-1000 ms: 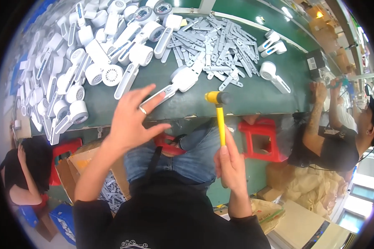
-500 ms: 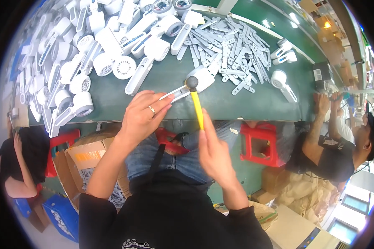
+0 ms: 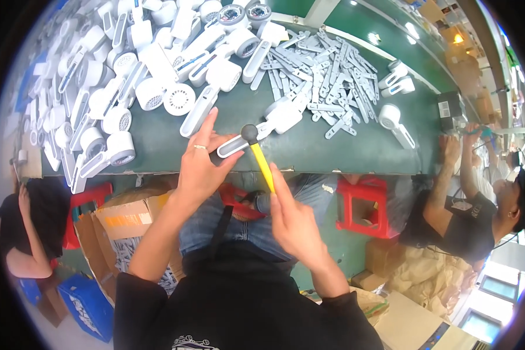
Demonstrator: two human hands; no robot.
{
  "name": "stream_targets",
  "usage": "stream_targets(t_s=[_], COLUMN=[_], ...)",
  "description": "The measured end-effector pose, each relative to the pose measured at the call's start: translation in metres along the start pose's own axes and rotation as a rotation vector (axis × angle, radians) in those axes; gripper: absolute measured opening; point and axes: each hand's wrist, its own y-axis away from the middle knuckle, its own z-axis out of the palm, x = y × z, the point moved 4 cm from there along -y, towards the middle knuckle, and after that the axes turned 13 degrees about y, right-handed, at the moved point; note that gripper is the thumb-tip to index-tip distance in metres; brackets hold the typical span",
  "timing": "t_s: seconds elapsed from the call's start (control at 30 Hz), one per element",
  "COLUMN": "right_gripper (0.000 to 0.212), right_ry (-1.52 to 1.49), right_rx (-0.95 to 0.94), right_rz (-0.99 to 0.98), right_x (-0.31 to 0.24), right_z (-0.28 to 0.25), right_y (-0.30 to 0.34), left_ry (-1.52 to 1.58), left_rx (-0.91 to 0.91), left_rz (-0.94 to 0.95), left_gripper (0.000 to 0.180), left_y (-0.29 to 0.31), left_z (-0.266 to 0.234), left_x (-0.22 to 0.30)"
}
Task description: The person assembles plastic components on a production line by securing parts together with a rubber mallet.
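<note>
My left hand (image 3: 201, 160) holds the end of the grey-edged handle of a white handheld fan (image 3: 286, 118) lying at the table's near side. Thumb and some fingers pinch it, while one finger points up and away. The fan's broad head points away to the right, toward the grey strips. In my right hand (image 3: 294, 224) is a hammer (image 3: 261, 163) with a yellow handle and a round dark head. Its head is over the fan's handle, close to my left fingertips; whether it touches cannot be made out.
White handheld fans (image 3: 119, 119) are heaped on the green table (image 3: 175, 140) at the left. Flat grey strips (image 3: 332, 76) form a pile behind my work, with a few fans (image 3: 394, 119) farther right. An open carton (image 3: 122, 219) stands below left; people sit at both sides near red stools (image 3: 364, 204).
The hammer head has moved left and nearer, along the fan's handle toward my left hand. My left fingers have spread, one now raised. The fan has shifted slightly toward me.
</note>
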Motion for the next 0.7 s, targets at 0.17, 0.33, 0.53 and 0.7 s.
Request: stream_targets(t_s=[0.17, 0.33, 0.53, 0.7], right_gripper=[0.055, 0.053, 0.055, 0.056], right_ry=[-0.227, -0.668, -0.733, -0.788], right_rx=[0.368, 0.443, 0.393, 0.392], right_rz=[-0.056, 0.250, 0.276, 0.259], right_x=[0.011, 0.090, 0.121, 0.125], right_z=[-0.045, -0.061, -0.050, -0.044], right_y=[0.006, -0.036, -0.064, -0.068], left_ry=[-0.131, -0.253, -0.077, 0.005], left_rx=[0.043, 0.151, 0.693, 0.835], left_rz=[0.330, 0.512, -0.099, 0.024], left_gripper=[0.040, 0.028, 0.048, 0.054], left_y=[0.007, -0.013, -0.104, -0.195], left_z=[-0.011, -0.071, -0.267, -0.460], left_x=[0.014, 0.069, 0.022, -0.053])
